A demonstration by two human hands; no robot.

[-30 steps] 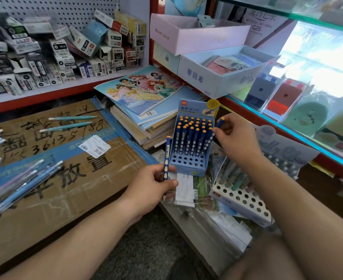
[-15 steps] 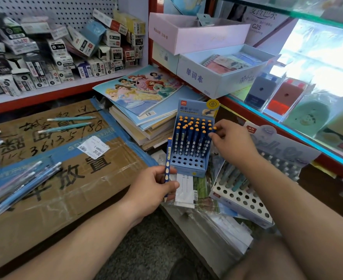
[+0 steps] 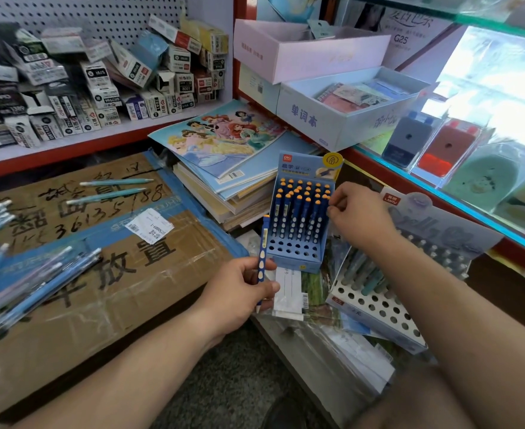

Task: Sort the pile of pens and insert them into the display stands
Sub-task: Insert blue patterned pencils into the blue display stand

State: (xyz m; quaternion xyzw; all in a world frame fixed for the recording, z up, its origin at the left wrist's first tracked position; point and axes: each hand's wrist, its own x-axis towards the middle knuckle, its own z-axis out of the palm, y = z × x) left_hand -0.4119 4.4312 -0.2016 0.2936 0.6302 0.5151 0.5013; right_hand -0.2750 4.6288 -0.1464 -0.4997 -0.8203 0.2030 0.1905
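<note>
Head view
Left hand [image 3: 239, 292]: grips blue pen [image 3: 262, 243] upright, just beside blue stand's [image 3: 295, 262] left edge.
Right hand [image 3: 360, 218]: fingers curled at right-edge pens; pinching or touching, cannot tell.
Stand holes: back rows filled, front rows open.
Loose pens [image 3: 32, 283]: on cardboard [image 3: 131, 289], far left.

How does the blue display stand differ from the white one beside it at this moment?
The blue display stand has its rear rows packed with dark blue pens with orange caps; the white display stand holds only a few pale teal pens. The right hand pinches a pen at the blue stand's right edge; nothing touches the white stand. Both have empty holes in front and a printed header card.
</note>
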